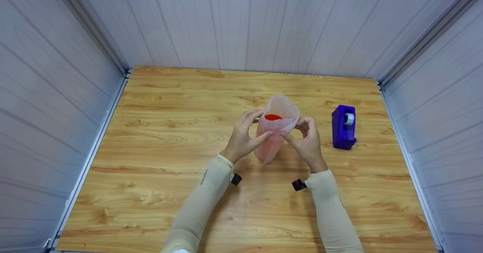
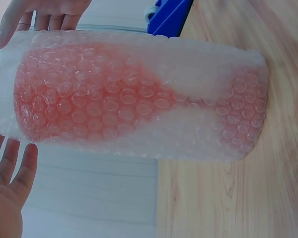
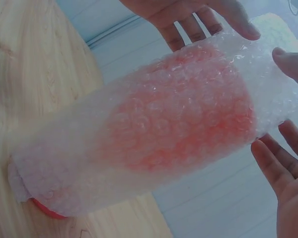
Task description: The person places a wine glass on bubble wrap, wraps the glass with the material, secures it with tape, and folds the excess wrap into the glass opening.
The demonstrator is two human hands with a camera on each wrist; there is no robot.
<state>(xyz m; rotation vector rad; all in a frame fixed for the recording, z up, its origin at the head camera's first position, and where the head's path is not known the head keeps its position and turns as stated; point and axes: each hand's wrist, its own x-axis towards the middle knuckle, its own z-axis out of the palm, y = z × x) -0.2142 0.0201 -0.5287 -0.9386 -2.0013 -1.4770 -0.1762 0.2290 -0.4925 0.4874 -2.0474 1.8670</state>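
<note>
A red goblet [image 1: 273, 117] stands upright on the table inside a sleeve of clear bubble wrap [image 1: 269, 145]. Through the wrap its wide bowl [image 2: 89, 99], thin stem and round foot show. The wrap rises above the goblet's rim as an open collar. My left hand [image 1: 245, 136] holds the left side of the wrap near the top, thumb in front and fingers round the side. On the right, my right hand [image 1: 307, 141] grips the upper wrap between thumb and fingers. Both thumbs lie close together on the near face. In the right wrist view, a red edge of the foot [image 3: 49, 209] peeks out below.
A blue tape dispenser [image 1: 343, 128] with a roll of tape [image 1: 349, 119] stands to the right of my right hand. The wood-grain table [image 1: 169, 113] is enclosed by pale panel walls [image 1: 234, 26] at the back and both sides.
</note>
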